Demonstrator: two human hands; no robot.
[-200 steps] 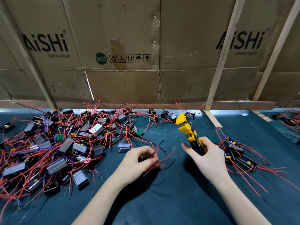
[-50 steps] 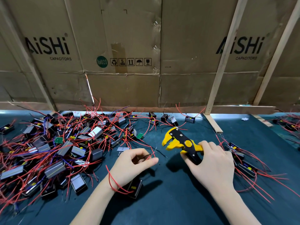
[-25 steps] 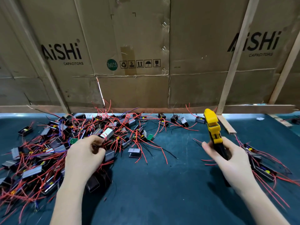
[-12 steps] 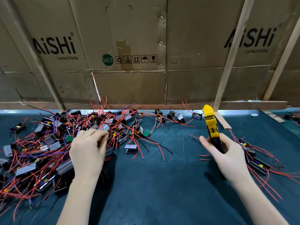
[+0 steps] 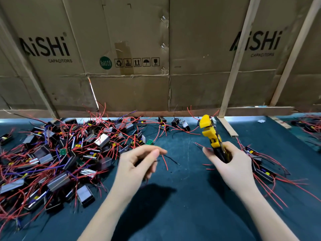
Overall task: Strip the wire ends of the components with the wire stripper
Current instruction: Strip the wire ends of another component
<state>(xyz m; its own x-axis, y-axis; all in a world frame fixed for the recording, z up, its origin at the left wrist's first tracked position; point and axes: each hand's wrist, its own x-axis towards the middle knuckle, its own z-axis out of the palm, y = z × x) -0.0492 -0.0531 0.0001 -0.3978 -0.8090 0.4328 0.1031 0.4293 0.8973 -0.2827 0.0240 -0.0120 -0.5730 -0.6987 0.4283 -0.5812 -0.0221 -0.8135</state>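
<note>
The right hand (image 5: 231, 164) gripped the yellow wire stripper (image 5: 211, 134) upright, right of centre. The blurred left hand (image 5: 137, 164), fingers curled, seemingly pinched a thin wire; the unstripped components (image 5: 60, 153) lay heaped at left. Best seat the end squarely before squeezing.

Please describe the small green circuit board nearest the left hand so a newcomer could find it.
Start at the big pile of red-wired parts on the mat's left. At its right edge, just beyond the left hand, lies the board: bare bright green, unlike the black and grey boxes beside it.
</note>
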